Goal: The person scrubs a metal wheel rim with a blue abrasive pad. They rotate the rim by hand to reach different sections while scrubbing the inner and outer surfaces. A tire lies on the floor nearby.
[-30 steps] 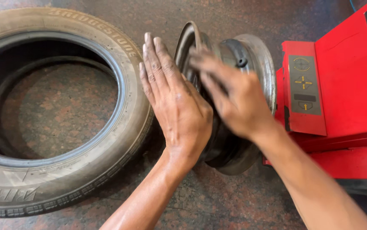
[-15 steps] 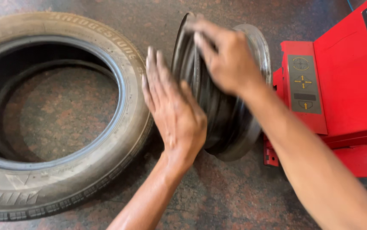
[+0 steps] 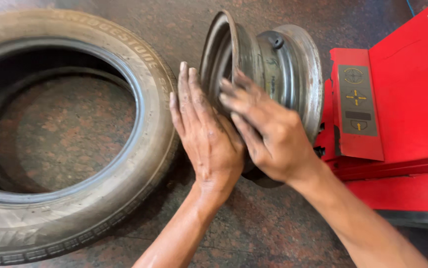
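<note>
A bare steel wheel rim (image 3: pixel 278 64) stands on its edge on the stone floor, leaning towards the red machine. My left hand (image 3: pixel 206 136) lies flat against the rim's left face, fingers straight and pointing up. My right hand (image 3: pixel 268 134) rests on the rim's barrel just right of the left hand, fingers curled over the near flange. Both hands are smudged dark. A worn tyre (image 3: pixel 139 164) lies flat on the floor to the left, its sidewall close to my left hand.
A red machine (image 3: pixel 402 114) with a grey panel of arrow symbols stands at the right, touching or almost touching the rim. Mottled reddish stone floor (image 3: pixel 268 228) runs beneath everything.
My right hand has slid down from the top of the rim to its near side, beside the left hand. The left hand has stayed flat on the rim's face.
</note>
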